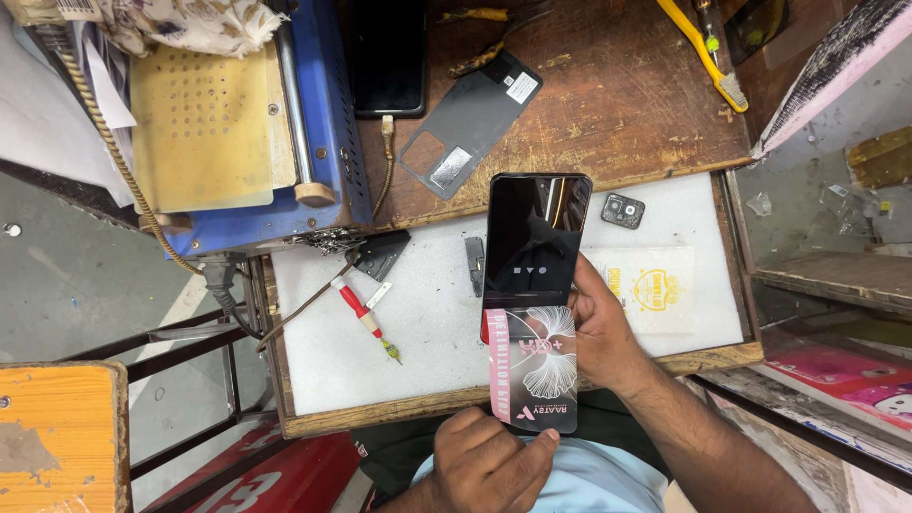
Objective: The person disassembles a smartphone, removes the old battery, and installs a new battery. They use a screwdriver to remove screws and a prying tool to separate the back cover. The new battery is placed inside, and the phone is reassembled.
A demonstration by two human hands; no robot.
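Phone [532, 237] clamped upright by right hand [598, 332]; left hand [489, 456] pinches the film sheet [537, 375] hanging below phone, keeping it taut.

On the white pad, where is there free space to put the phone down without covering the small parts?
The widest bare patch of the white pad lies at its near left, below the red screwdriver. A smaller one lies between the screwdriver and the phone. The right part is crowded: the camera piece, the yellow-printed packet and the right hand.
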